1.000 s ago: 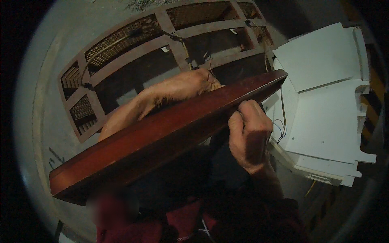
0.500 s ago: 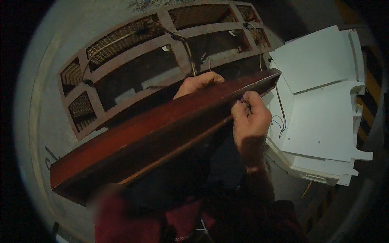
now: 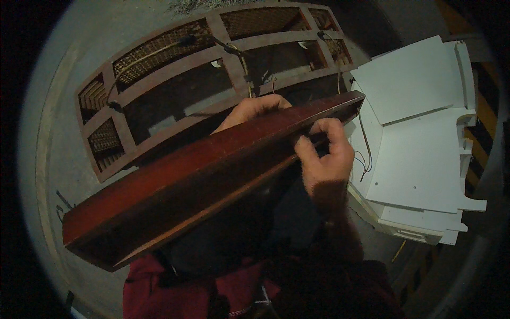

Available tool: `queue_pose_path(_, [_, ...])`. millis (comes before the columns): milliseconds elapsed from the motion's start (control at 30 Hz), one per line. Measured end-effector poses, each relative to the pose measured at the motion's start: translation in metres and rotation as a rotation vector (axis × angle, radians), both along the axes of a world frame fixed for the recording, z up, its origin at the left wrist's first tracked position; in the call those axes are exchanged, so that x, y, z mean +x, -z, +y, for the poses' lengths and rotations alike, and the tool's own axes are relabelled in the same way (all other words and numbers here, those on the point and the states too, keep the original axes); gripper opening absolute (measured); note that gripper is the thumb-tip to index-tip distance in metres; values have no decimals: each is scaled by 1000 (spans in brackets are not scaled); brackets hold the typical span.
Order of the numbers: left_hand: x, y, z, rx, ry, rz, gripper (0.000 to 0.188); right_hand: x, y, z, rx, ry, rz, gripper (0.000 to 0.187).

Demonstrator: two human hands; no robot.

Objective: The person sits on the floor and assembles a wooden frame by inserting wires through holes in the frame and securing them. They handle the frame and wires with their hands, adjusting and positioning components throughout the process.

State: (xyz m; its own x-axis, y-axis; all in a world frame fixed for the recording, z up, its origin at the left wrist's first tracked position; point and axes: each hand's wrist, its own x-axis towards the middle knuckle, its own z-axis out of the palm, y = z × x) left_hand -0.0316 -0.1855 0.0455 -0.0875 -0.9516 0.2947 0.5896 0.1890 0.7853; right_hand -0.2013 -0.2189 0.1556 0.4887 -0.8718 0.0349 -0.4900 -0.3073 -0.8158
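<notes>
Slanting across the middle of the frame, from lower left to right of centre, a long reddish-brown wooden piece [image 3: 212, 154], with a smooth upper face and a channel-like hollow along the near side. Looks like solid board, so probably stiff along the whole length and fairly weighty. Liable to tip toward the lower left if gripped only near the right end. Smooth and faintly glossy on top, so perhaps a little slippery under a flat palm; unlikely to break in ordinary handling, though perhaps prone to chipping at the worn, paler edges. Best held with palms well apart, toward lower left and upper right, fingers hooked around the long edges. Beyond the far edge, near the centre of the frame, the left hand [image 3: 260, 108], with knuckles showing and fingertips hidden; impossible to tell how tightly closed, or on what. Right of centre, by the hollow, the right hand [image 3: 329, 154], curled, with thumb and forefinger bent in a loose C; too dark between to make out any small thing caught there. Across the upper half of the frame, a brown panelled structure [image 3: 232, 69]; at the right, a white casing [image 3: 419, 143].
</notes>
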Motion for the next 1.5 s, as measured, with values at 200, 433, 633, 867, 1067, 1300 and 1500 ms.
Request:
queue_pose_path(200, [-6,-5,1,-35,-60,143,37,-1,10,4,70,108,-130,8])
queue_pose_path(433, [2,-5,6,16,-176,-356,36,-7,-7,-3,-182,-45,146,12])
queue_pose_path(633, [0,-7,6,66,-192,-442,33,-40,-40,-2,-129,-160,405,10])
queue_pose_path(867, [-5,-10,5,-13,-131,-330,31,-140,-56,-11,31,-189,555,11])
queue_pose_path(1067, [-7,-14,3,-80,-155,-455,30,-232,-40,-22,7,-183,651,24])
queue_pose_path(1300, [-1,-23,1,-159,-165,-646,29,-273,-34,-4,-73,-135,699,14])
queue_pose_path(1500, [6,-30,3,-129,-116,-618,27,-467,80,77,-81,-36,1023,12])
